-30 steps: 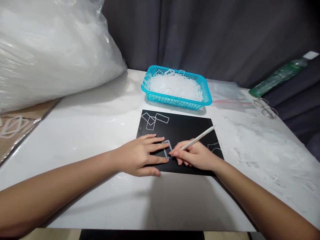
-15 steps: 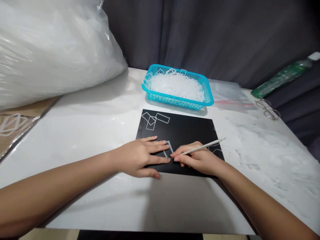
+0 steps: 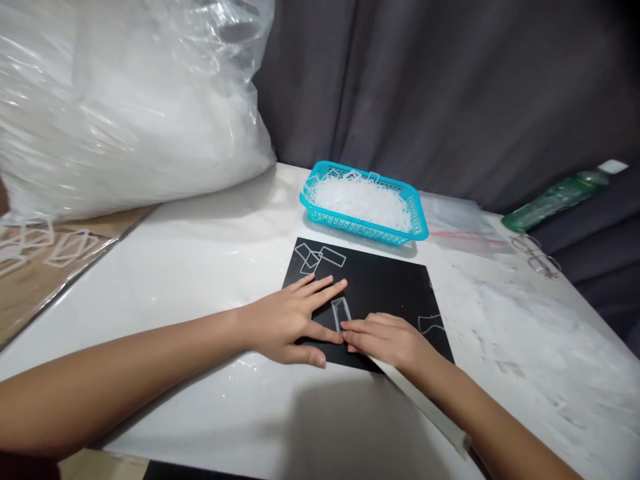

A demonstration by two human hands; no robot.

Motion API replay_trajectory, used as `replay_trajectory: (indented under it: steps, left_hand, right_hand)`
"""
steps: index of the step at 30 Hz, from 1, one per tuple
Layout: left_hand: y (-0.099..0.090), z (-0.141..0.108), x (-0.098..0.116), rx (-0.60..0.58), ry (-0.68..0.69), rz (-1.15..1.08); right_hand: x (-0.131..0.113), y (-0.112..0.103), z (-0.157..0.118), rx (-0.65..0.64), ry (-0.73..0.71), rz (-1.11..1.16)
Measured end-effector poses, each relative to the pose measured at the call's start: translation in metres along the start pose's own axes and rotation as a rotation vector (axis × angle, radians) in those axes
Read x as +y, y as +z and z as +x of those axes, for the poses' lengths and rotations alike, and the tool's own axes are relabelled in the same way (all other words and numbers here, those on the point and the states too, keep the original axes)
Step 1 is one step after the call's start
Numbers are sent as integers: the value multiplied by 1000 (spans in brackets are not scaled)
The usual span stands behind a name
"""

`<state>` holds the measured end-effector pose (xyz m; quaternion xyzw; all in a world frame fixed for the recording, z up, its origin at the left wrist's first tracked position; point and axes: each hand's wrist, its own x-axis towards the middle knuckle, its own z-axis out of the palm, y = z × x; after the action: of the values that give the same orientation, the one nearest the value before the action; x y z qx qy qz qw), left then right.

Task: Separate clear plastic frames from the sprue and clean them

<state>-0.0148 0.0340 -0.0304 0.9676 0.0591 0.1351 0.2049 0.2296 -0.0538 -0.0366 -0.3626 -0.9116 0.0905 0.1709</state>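
Note:
My left hand point(image 3: 295, 320) lies on the black board point(image 3: 385, 280), fingers spread. The tip of its index finger rests at the near end of a small clear rectangular frame point(image 3: 334, 313). At that same end, the fingertips of my right hand point(image 3: 383, 337) are pressed together. A slim, pale, pen-like stick point(image 3: 425, 403) runs back from this hand along the forearm, blurred by motion; its working tip is hidden. Several similar thin frames point(image 3: 333, 257) overlap at the board's far left corner, and a bent scrap of thin strip point(image 3: 431, 325) lies by its right edge.
Behind the board stands a blue basket point(image 3: 367, 232) heaped with white plastic pieces. A big, bulging clear bag point(image 3: 150, 120) fills the left, near brown cardboard with loose frames point(image 3: 73, 248). Flat plastic bags point(image 3: 455, 223), eyeglasses point(image 3: 543, 264) and a green bottle point(image 3: 555, 197) are at the right.
The pen-like stick has swung from pointing up and right to lying back along my right forearm. My left middle finger has lifted off the frame and spread away. The view has shifted.

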Motion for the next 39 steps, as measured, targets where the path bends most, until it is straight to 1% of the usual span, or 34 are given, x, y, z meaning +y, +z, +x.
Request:
replay_trajectory:
  steps: [1, 3, 5, 7, 8, 9, 10, 11, 13, 15, 16, 17, 19, 21, 22, 23, 25, 27, 28, 30, 32, 34, 37, 39]
  left_hand:
    - [0, 0, 0, -3, -10, 3]
    - [1, -1, 0, -11, -27, 1]
    - [1, -2, 0, -8, -35, -11]
    - [2, -2, 0, 1, -34, -22]
    - [2, -2, -1, 3, -33, -24]
    - [2, -2, -1, 1, -32, -25]
    - [3, -2, -1, -1, -29, -26]
    - [3, -2, -1, -4, -28, -27]
    - [4, -2, -2, -8, -29, -27]
    - [5, -3, -2, -12, -35, -25]
    - [5, -3, -2, -15, -36, -24]
    - [5, -3, -3, -20, -36, -24]
    - [5, -4, -4, -25, -30, -31]
    - [4, -3, -3, -15, -35, -74]
    - [3, -2, -2, 8, -51, -117]
    - [3, -1, -1, 50, -82, -173]
    - [4, 2, 5, 171, -172, -309]
    - [9, 6, 13, 277, -259, -446]
    - [12, 8, 17, 301, -283, -513]
    - [19, 11, 24, 294, -282, -682]
    - [23, 12, 30, 252, -285, -897]
    - [24, 12, 33, 187, -367, -1084]
    - [21, 10, 36, 95, -546, -1204]
    - [19, 10, 36, 50, -595, -1246]
  right_hand:
    - [3, 0, 0, 40, 28, -47]
    - [12, -7, -3, 207, 110, -128]
    - [24, -24, -10, 469, 244, -262]
    - [35, -47, -22, 690, 445, -457]
    - [40, -59, -29, 729, 562, -539]
    - [43, -70, -37, 727, 669, -606]
    - [45, -80, -46, 660, 759, -637]
    - [46, -89, -54, 623, 828, -660]
    - [47, -99, -66, 567, 924, -707]
    - [46, -103, -72, 609, 990, -739]
    - [44, -102, -72, 650, 1005, -705]
    - [43, -100, -70, 688, 1001, -619]
    - [36, -91, -60, 732, 926, -324]
    - [23, -78, -44, 710, 803, 20]
    - [15, -70, -35, 696, 746, 177]
    - [6, -62, -25, 681, 704, 323]
    - [-14, -46, -7, 672, 632, 604]
    - [-33, -32, 8, 704, 603, 826]
    - [-42, -27, 14, 728, 596, 909]
    - [-56, -18, 25, 791, 580, 1040]
    - [-64, -14, 32, 849, 555, 1137]
    - [-66, -16, 37, 928, 529, 1199]
    - [-55, -27, 37, 1123, 504, 1221]
    - [-41, -37, 30, 1291, 494, 1171]
